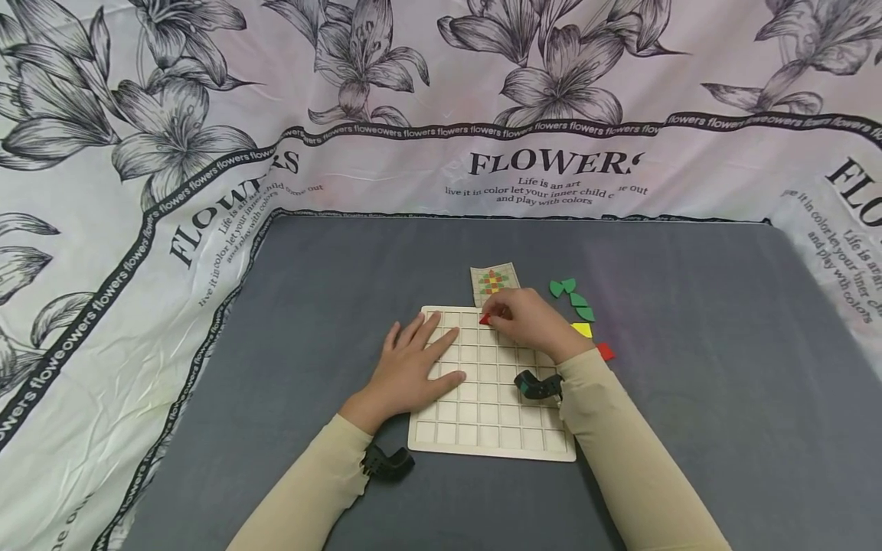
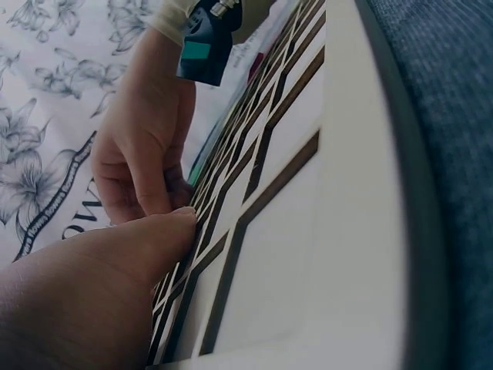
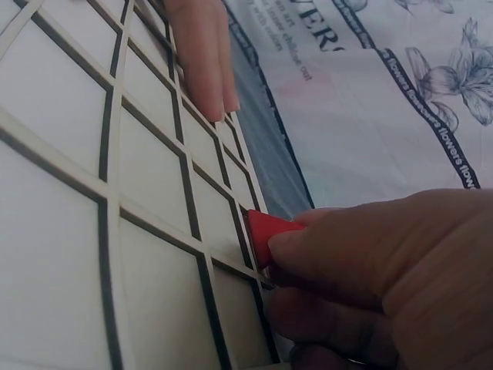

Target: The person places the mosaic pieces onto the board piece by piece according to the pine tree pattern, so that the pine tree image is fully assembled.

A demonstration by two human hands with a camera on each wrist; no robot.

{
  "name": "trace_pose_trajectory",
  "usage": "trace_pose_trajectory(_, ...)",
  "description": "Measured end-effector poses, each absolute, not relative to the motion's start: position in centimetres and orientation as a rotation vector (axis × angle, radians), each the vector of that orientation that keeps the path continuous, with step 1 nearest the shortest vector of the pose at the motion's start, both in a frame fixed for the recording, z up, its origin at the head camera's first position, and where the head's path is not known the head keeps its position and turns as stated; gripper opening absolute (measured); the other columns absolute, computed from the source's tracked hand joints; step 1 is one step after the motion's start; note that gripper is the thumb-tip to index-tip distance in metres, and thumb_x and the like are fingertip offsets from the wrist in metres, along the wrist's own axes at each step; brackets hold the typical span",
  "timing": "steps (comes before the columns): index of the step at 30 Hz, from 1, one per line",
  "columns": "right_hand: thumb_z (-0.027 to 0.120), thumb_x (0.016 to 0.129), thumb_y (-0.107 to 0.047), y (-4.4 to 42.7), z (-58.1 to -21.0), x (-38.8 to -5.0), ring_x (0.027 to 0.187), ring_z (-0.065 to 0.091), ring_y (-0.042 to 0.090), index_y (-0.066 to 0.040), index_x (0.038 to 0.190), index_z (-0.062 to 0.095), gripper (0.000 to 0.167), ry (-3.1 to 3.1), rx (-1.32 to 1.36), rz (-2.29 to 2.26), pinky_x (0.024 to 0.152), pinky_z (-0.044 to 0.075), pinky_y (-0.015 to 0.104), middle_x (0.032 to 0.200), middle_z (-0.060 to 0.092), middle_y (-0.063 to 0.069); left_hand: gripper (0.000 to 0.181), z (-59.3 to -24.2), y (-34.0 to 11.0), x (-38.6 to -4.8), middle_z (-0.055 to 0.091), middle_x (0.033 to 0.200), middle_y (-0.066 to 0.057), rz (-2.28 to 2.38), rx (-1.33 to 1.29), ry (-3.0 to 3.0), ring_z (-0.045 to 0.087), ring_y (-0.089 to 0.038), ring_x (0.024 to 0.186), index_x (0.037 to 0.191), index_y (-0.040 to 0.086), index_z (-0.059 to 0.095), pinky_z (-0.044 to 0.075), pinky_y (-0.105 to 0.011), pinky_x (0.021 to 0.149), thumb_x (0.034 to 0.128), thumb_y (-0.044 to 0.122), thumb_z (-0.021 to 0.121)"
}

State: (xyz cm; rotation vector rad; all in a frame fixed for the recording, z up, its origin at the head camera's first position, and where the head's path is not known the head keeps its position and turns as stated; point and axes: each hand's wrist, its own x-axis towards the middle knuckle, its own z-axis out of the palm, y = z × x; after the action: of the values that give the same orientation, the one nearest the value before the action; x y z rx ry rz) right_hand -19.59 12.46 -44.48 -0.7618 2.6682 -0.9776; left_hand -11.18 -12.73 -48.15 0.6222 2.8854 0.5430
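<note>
Flower-printed white cloth (image 1: 561,172), lettered "FLOWER" and edged with dark bands, backs and flanks a dark grey work surface (image 1: 331,306). On this surface lies a pale gridded board (image 1: 485,414), its square cells divided by thin raised ribs. Left hand (image 1: 408,369): fingers spread and extended over the upper left part of the board, thumb reaching inward across the cells; nothing held. Right hand (image 1: 527,320): thumb and fingers pinch a red triangular piece (image 1: 485,319) at the top row, near the middle of the board's far edge. Right wrist view shows the piece tilted up from the ribs, its lower edge at a cell; whether it is seated cannot be told. Pattern card (image 1: 493,282), bearing a small red, yellow and green design, lies just beyond the far edge, partly behind the right hand. To the right of the board: four green pieces (image 1: 577,299) in a loose line, then a yellow piece (image 1: 582,330), then a red piece (image 1: 605,351) beside the right sleeve (image 1: 637,444). Both wrists carry a black device (image 1: 389,464); both sleeves are beige.
</note>
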Motion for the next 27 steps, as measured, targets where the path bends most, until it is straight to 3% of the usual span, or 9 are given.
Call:
trace_pose_trajectory(9,0.069,0.1,-0.006,12.26,-44.24,-19.41,0.092,0.07,0.021,-0.008,0.107,0.083,0.015,2.683,-0.812,-0.937,0.081,0.058,0.039,0.104,0.078,0.007,0.075,-47.94,-12.83,-11.08,0.013,0.177,-0.002,0.549,0.63,2.874,0.005,-0.028,0.164,0.166,0.031,0.034,0.001,-0.062,0.127,0.1026,0.069,0.048)
trace_pose_trajectory(17,0.074,0.097,-0.006,12.0,-44.0,-19.21,0.073,0.06,0.014,-0.007,0.104,0.086,0.013,2.76,-0.927,-0.805,0.067,0.052,0.031,0.088,0.071,0.003,0.075,-47.89,-12.7,-11.15,0.011,0.177,-0.002,0.537,0.628,2.873,0.005,-0.028,0.164,0.167,0.032,0.033,0.0,-0.062,0.127,0.1029,0.069,0.047)
trace_pose_trajectory(27,0.076,0.096,-0.005,11.89,-43.76,-18.6,0.085,0.068,0.019,-0.009,0.098,0.085,0.011,2.794,-0.933,-0.773,0.075,0.058,0.034,0.094,0.073,0.002,0.076,-48.06,-12.79,-11.12,0.01,0.178,-0.001,0.539,0.612,2.862,0.003,-0.027,0.164,0.167,0.032,0.033,-0.001,-0.061,0.128,0.1025,0.07,0.046)
